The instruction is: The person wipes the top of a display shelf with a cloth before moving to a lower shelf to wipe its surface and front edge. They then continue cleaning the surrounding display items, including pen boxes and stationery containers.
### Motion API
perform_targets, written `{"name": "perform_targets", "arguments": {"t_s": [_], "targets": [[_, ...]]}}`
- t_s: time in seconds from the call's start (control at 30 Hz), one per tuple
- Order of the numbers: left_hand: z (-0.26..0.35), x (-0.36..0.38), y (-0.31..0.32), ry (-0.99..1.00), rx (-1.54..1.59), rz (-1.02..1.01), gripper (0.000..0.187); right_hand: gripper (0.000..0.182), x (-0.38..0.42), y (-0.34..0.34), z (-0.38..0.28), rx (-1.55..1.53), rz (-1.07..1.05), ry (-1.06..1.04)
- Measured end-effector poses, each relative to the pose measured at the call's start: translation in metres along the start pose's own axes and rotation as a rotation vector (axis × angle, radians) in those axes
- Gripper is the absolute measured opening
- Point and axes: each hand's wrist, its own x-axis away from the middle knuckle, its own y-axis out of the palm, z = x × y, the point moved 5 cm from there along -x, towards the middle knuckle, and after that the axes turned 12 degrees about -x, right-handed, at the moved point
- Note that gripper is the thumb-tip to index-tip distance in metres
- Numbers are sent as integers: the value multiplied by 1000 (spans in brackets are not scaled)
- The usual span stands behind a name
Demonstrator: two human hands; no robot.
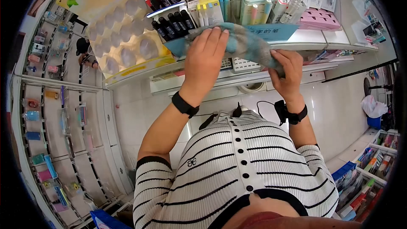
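Observation:
A grey and teal cloth (246, 44) stretches between my two hands, in front of the pen display's blue sign (271, 32). My left hand (206, 57) lies over the cloth's left part with its fingers close together and bent over it; the thumb is hidden. At the other end, my right hand (287, 70) pinches the cloth between thumb and fingers. Just behind the left hand stand black markers (174, 24) in a tray and a yellow-and-white box of pens (206, 10).
A yellow display tray with clear domes (127, 53) sits left of the pens. A pink box (320, 19) is at the right. Beneath the shelf edge is a lower ledge (165, 85). Wall racks (42, 123) line the left; stocked bins (364, 186) stand at lower right.

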Motion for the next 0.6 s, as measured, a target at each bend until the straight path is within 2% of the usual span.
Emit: {"name": "perform_targets", "arguments": {"t_s": [0.13,0.3,0.6], "targets": [[20,-13,13,-9,72,29,45,57,10,-19,10,52,29,34],[50,-32,28,36,137,44,40,51,26,-40,25,112,83,38],[31,-8,0,7,199,11,40,52,23,-31,13,7,32,28]]}}
